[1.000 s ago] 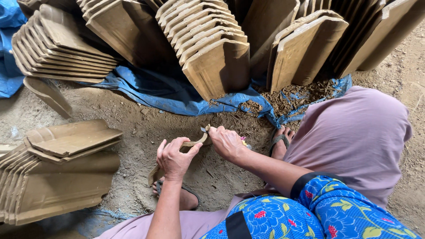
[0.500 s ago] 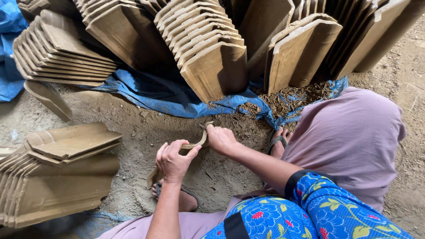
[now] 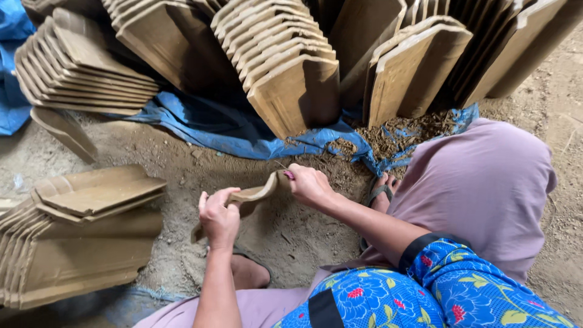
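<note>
Lowered clay tile [image 3: 252,197] between both hands' fingers [image 3: 214,200]

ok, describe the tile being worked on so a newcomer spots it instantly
Start at the blue tarp under the leaning tile rows; below it, on the dirt, sits the clay tile. Only this one is off the stacks, gripped between left hand and right hand.

Tile stack [image 3: 79,237] left of hands, leaning tile rows [image 3: 285,73] beyond tarp [image 3: 231,130].
</note>
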